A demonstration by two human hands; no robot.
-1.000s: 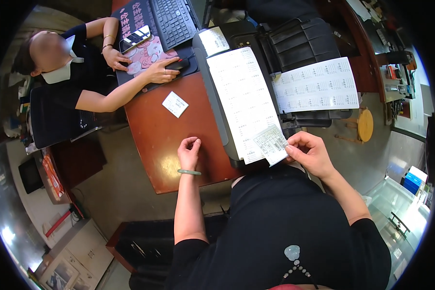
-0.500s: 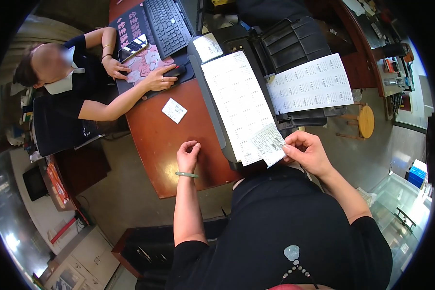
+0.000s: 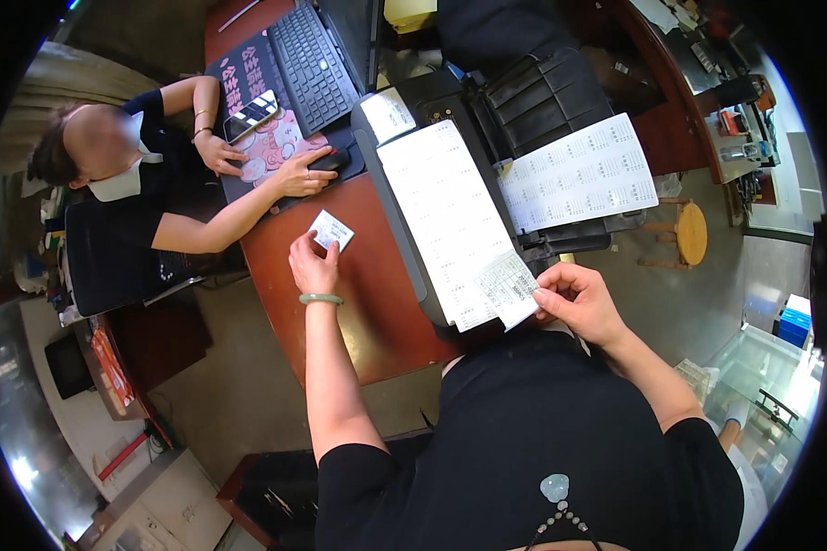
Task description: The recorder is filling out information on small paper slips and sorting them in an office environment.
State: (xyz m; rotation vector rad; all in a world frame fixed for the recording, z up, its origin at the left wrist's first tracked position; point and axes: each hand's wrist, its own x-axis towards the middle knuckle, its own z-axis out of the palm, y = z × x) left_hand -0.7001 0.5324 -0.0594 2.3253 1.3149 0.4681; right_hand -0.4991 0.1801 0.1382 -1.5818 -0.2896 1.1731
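Observation:
My left hand (image 3: 314, 266), with a green bangle on its wrist, is at a small white printed slip (image 3: 333, 228) on the red-brown desk. Its thumb and index finger close on the slip's near edge; the slip lies about flat. My right hand (image 3: 581, 301) pinches the right edge of another small printed slip (image 3: 504, 283) between thumb and fingers. That slip rests over the near end of a large white printed sheet (image 3: 441, 207). The sheet lies along the top of a black printer (image 3: 404, 237). One more small paper (image 3: 388, 112) sits at the printer's far end.
A second printed sheet (image 3: 581, 173) lies on the printer's right-hand tray. Across the desk (image 3: 280, 271) at left, a person rests a hand (image 3: 305, 174) on a mouse beside a phone (image 3: 251, 115) and keyboard (image 3: 317, 69). A wooden stool (image 3: 691, 233) stands at right.
My left hand has moved away from me and left, up to the small slip on the desk. The right hand keeps its pinch on the other slip. The view has shifted slightly.

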